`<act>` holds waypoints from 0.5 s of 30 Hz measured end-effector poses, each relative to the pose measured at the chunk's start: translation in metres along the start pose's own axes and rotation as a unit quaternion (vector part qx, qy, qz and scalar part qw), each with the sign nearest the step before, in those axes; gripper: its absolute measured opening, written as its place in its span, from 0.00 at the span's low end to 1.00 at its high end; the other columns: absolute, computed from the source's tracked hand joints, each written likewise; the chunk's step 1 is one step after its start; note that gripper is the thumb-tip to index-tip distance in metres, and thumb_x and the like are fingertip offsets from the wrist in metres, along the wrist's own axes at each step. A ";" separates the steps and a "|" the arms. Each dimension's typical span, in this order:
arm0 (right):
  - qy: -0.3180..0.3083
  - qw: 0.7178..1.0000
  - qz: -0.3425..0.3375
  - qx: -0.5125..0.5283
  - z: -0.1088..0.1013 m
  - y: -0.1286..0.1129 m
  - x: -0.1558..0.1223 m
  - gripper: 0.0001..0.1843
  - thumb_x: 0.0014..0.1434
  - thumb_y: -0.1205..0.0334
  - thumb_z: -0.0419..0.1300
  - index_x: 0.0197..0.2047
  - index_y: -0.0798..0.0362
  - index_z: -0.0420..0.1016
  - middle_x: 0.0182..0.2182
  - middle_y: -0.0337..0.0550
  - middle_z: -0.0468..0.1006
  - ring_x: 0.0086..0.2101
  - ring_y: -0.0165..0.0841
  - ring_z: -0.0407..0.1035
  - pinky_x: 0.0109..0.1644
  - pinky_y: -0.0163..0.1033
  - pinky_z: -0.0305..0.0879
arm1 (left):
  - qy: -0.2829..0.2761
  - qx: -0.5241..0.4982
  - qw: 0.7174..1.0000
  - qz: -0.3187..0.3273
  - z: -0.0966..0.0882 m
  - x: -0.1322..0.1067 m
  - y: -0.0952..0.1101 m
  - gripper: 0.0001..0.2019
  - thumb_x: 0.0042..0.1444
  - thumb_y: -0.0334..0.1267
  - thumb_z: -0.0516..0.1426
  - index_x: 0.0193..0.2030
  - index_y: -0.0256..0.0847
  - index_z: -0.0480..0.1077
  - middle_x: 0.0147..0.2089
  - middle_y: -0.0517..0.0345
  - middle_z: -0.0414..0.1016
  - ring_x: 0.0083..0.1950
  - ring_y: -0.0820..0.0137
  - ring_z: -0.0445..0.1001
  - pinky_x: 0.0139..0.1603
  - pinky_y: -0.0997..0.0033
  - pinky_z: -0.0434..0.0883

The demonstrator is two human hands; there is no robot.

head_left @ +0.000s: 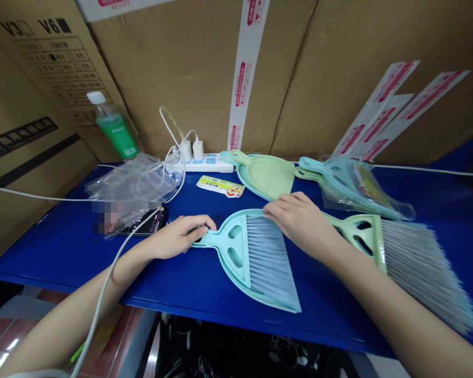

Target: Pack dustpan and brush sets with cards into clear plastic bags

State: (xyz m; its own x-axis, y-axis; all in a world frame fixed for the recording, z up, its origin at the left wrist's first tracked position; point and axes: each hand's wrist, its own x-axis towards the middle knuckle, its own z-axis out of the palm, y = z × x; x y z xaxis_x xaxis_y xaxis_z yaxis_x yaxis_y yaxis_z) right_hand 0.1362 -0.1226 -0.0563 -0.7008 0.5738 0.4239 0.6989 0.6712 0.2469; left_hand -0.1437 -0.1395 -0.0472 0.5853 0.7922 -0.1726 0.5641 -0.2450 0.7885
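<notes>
Nearest the viewer, a thin white cable (116, 257) crosses in front of the person's left forearm. On the glossy blue tabletop (173, 283), close to its front edge, lies a light-blue plastic dustpan (229, 273) with a rounded back. A light-blue hand brush with pale grey-blue bristles (266, 257) rests flat in it, the bristles fanning toward the right. The left hand (181, 236) has its fingers clamped on the handle end at the left. The right hand (295, 215) is at the far front corner, its bent fingers close together by the bristles; whether they pinch the rim cannot be told.

Beside the right forearm, partly behind it, lies a pale-green hand brush with long grey bristles (408, 262).

Farther back, a pale-green plastic dustpan (271, 173) overlaps another light-blue one. To its right are light-blue pieces in a clear plastic bag (345, 178). Left of it lie a small yellow-green printed card (220, 186) and crumpled clear plastic (128, 181), partly over a dark flat device (152, 220).

Behind stand a white power strip (213, 166), a green-labelled clear bottle with a white cap (118, 131), and large brown cardboard boxes (181, 68).
</notes>
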 end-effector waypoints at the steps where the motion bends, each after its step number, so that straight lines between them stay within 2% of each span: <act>1: 0.003 1.000 -0.002 0.003 -0.001 0.001 -0.001 0.13 0.65 0.70 0.51 0.31 0.54 0.73 0.26 0.41 0.77 0.30 0.34 0.65 0.38 0.39 0.53 | 0.001 0.000 1.000 -0.001 0.000 0.000 0.000 0.14 0.64 0.45 0.46 0.43 0.40 0.68 0.31 0.64 0.63 0.22 0.79 0.59 0.22 0.81 0.59; 7: -0.007 1.000 -0.002 0.001 -0.007 0.005 -0.006 0.11 0.60 0.74 0.54 0.33 0.54 0.76 0.27 0.42 0.79 0.32 0.35 0.66 0.39 0.40 0.52 | 0.006 0.003 1.000 -0.008 0.000 -0.001 0.003 0.14 0.64 0.45 0.47 0.42 0.40 0.69 0.31 0.63 0.64 0.25 0.78 0.58 0.23 0.81 0.59; 15: -0.029 1.000 0.005 0.007 -0.007 0.010 -0.010 0.13 0.61 0.73 0.52 0.33 0.52 0.76 0.28 0.43 0.80 0.32 0.36 0.67 0.38 0.41 0.53 | 0.008 0.019 1.000 0.004 0.001 0.001 0.001 0.13 0.64 0.43 0.46 0.42 0.40 0.68 0.29 0.65 0.63 0.22 0.79 0.59 0.24 0.79 0.59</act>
State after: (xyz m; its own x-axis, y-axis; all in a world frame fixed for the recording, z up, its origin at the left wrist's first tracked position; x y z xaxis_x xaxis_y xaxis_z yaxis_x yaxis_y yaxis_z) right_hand 0.1513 -0.1246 -0.0522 -0.7012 0.6062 0.3753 0.7040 0.6720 0.2299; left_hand -0.1422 -0.1394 -0.0470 0.5806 0.7989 -0.1572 0.5811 -0.2713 0.7673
